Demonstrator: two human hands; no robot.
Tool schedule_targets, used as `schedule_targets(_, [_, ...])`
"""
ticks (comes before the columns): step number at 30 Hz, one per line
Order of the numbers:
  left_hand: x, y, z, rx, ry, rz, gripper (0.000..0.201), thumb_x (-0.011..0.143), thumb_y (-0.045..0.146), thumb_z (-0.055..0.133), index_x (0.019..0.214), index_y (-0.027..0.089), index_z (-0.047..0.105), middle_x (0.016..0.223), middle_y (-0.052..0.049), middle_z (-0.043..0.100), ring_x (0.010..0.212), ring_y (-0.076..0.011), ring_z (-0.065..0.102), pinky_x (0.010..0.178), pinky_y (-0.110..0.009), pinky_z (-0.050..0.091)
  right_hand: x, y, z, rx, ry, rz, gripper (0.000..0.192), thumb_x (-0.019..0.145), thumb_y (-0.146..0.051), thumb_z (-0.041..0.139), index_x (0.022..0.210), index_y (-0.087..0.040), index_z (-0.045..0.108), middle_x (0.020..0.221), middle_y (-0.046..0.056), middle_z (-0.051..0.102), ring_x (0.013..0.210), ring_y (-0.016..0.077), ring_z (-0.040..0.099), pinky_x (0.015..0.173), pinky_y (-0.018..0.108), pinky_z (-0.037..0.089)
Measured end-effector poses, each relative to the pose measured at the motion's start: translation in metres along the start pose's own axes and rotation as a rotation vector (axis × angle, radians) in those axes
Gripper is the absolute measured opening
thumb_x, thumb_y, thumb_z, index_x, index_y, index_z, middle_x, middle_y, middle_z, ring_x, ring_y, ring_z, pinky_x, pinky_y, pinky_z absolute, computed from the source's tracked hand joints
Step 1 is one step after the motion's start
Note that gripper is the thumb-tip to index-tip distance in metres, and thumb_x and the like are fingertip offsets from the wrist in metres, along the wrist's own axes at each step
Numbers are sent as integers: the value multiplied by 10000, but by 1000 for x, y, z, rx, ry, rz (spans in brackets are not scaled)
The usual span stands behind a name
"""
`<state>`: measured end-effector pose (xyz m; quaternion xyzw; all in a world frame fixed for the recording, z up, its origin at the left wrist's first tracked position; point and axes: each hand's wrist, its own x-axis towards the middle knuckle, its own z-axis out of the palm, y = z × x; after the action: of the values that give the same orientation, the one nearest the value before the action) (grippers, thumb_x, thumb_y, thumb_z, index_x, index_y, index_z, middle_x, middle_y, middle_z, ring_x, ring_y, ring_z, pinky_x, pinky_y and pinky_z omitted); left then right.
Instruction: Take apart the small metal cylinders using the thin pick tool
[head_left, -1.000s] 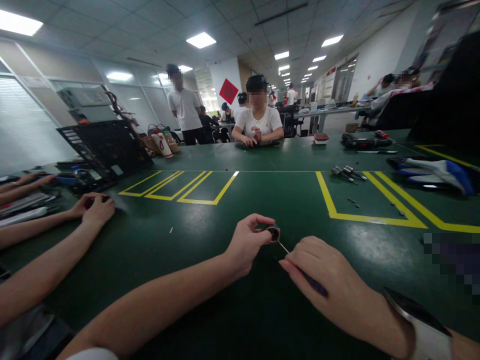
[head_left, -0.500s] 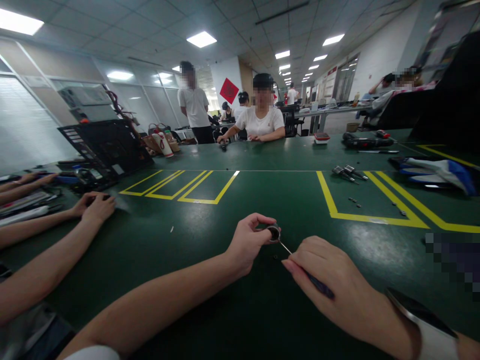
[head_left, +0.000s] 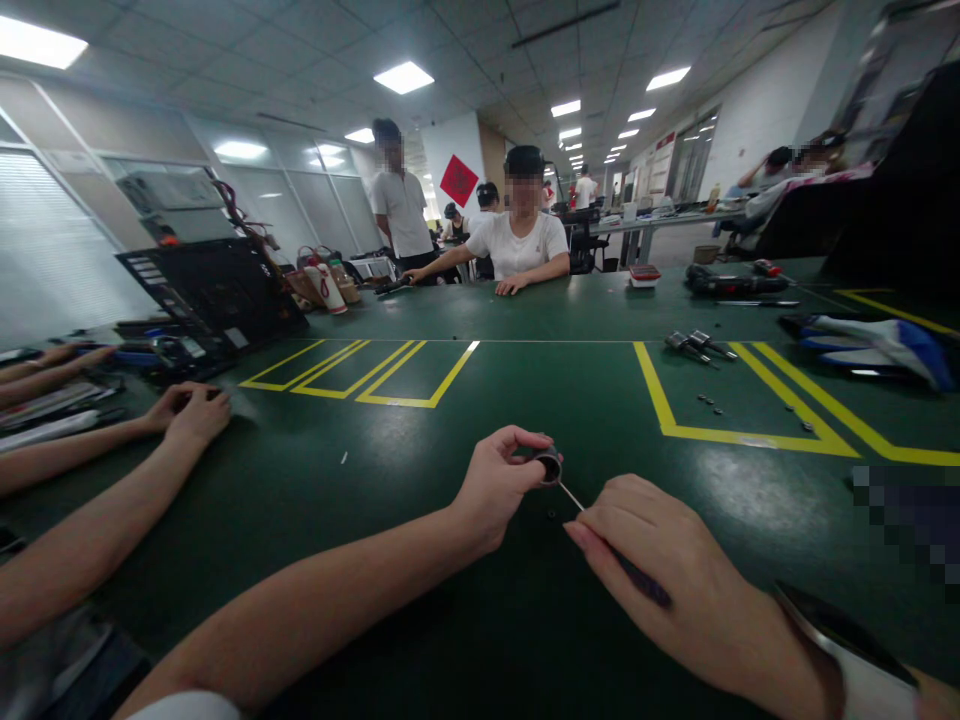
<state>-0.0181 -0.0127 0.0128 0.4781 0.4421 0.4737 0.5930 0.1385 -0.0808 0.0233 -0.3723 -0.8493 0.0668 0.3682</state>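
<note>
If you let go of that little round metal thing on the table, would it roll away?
Probably, if it lands on its side: the small metal ring looks round and the green table is smooth and flat. It seems light, since the left hand pinches it with just fingertips. It looks stiff; the thin screwdriver in the right hand pokes it without bending it.

small round part (head_left: pixel 548 466) half hidden by left hand (head_left: pixel 495 485) fingers; screwdriver (head_left: pixel 622 563) handle mostly buried under right hand (head_left: pixel 660 575); tip contact too tiny to tell.

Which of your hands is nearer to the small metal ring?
Left. The left hand pinches the ring; the right hand sits below and right of it, holding a thin tool.
</note>
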Motion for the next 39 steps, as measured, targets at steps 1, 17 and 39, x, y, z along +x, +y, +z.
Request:
schedule_targets(1, [0,0,0,-2,9,3,175,632,7,623,762,117,585,886,-52,653,806,-165,661,738,-312,537,0,0,1,1,6,-3,245,901,-159,406,708,-174,556,661,27,556,630,148,496,585,283,389])
schedule_targets(17, [-2,0,0,12,-18,3,199,643,30,649,809,121,587,783,-42,671,772,-169,668,749,-329,536,-1,-1,2,0,-4,25,242,897,-151,400,738,-157,583,675,39,552,639,159,485,589,299,380])
schedule_targets(39, [20,-8,-14,-98,55,-66,273,656,-55,553,865,118,588,915,-58,600,888,-183,627,852,-364,525,3,32,15,963,92,932,372,755,-487,605,556,-173,579,511,-36,477,499,97,409,506,245,310])
